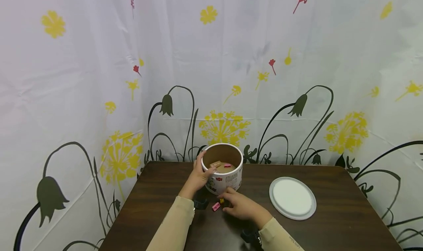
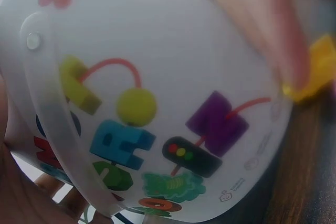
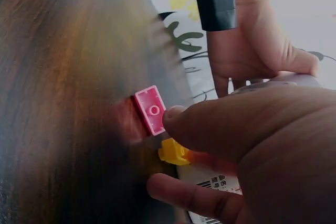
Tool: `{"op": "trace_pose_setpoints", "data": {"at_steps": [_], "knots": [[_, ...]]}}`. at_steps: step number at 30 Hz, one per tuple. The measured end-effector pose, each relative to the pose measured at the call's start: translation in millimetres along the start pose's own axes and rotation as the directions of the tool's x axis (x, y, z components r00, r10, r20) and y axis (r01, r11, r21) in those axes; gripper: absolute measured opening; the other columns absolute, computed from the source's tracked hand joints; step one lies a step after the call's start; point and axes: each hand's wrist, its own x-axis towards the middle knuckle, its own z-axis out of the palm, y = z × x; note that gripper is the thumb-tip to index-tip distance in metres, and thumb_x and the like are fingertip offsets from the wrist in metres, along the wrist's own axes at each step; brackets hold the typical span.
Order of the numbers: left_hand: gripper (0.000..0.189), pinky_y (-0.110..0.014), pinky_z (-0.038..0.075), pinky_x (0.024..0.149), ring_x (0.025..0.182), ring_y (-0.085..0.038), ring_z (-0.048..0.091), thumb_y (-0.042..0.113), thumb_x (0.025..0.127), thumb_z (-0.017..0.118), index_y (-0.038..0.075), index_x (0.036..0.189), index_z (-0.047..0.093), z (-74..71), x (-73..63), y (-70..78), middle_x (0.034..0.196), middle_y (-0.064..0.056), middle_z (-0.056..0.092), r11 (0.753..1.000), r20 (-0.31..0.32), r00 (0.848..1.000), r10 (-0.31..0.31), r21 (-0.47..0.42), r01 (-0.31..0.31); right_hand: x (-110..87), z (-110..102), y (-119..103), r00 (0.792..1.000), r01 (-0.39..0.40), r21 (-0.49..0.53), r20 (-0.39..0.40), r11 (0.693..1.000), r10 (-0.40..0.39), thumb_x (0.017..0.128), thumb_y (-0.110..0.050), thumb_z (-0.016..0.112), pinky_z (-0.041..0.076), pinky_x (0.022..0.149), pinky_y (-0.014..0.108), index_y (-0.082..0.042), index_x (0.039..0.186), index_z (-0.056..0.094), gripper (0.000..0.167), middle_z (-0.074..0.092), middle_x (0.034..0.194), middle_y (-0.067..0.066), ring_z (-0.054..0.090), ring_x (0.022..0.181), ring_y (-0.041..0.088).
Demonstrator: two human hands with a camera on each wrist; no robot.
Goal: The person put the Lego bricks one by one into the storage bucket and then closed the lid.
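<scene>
A white round tub (image 1: 231,179) with coloured prints stands toward the back of the dark table. My left hand (image 1: 197,178) grips its rim at the left, thumb over the edge. In front of the tub, a pink toy brick (image 1: 216,207) lies with its hollow underside showing in the right wrist view. Beside it is a small yellow brick (image 3: 175,152), close against the tub. Over these reaches my right hand (image 1: 242,205), its index finger touching the yellow brick and its thumb beside the pink one. Thumb and fingers stand apart.
Inside the tub are a tan brick (image 1: 215,164) and another pink brick (image 1: 227,165). A round white lid (image 1: 293,197) lies flat on the table (image 1: 333,207) at the right. Behind the table hangs a flower-patterned curtain (image 1: 251,30).
</scene>
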Motion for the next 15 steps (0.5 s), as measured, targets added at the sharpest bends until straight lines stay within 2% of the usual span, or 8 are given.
{"op": "trace_pose_setpoints", "data": {"at_steps": [4, 9, 12, 15], "knots": [[0.099, -0.067, 0.044, 0.116, 0.138, -0.052, 0.05, 0.052, 0.088, 0.076, 0.036, 0.17, 0.024, 0.2, 2.1, 0.7, 0.157, -0.025, 0.035, 1.0, -0.001, 1.0, 0.0, -0.009, 0.0, -0.3, 1, 1, 1.0, -0.03, -0.057, 0.001, 0.998, 0.03, 0.097, -0.011, 0.079, 0.056, 0.101, 0.037, -0.004, 0.136, 0.07, 0.04, 0.057, 0.125, 0.006, 0.064, 0.111, 0.018], [0.1, -0.067, 0.044, 0.116, 0.138, -0.052, 0.05, 0.052, 0.087, 0.077, 0.034, 0.17, 0.024, 0.9, 1.2, 1.3, 0.156, -0.026, 0.035, 1.0, -0.001, 1.0, 0.012, -0.02, -0.012, -2.9, 0, 5, 0.998, -0.059, -0.155, -0.008, 0.986, 0.058, 0.09, -0.004, 0.083, 0.057, 0.095, 0.035, -0.008, 0.122, 0.07, 0.035, 0.054, 0.119, 0.001, 0.062, 0.104, 0.013], [0.101, -0.067, 0.044, 0.116, 0.138, -0.052, 0.05, 0.052, 0.086, 0.076, 0.032, 0.17, 0.024, 1.3, -0.3, 0.3, 0.156, -0.027, 0.035, 1.0, 0.0, 1.0, 0.012, -0.018, -0.012, -5.6, 1, 7, 0.998, -0.063, -0.162, -0.01, 0.985, 0.062, 0.088, 0.003, 0.082, 0.055, 0.089, 0.032, -0.009, 0.111, 0.071, 0.028, 0.053, 0.11, -0.001, 0.058, 0.096, 0.01], [0.101, -0.067, 0.045, 0.116, 0.137, -0.052, 0.05, 0.052, 0.086, 0.076, 0.032, 0.17, 0.023, 1.1, 0.1, -1.1, 0.156, -0.026, 0.035, 1.0, 0.001, 1.0, 0.007, -0.011, -0.007, -7.1, 1, 11, 0.997, -0.08, -0.115, 0.004, 0.99, 0.081, 0.088, 0.004, 0.08, 0.053, 0.085, 0.028, -0.012, 0.1, 0.072, 0.022, 0.049, 0.104, -0.003, 0.055, 0.092, 0.006]]}}
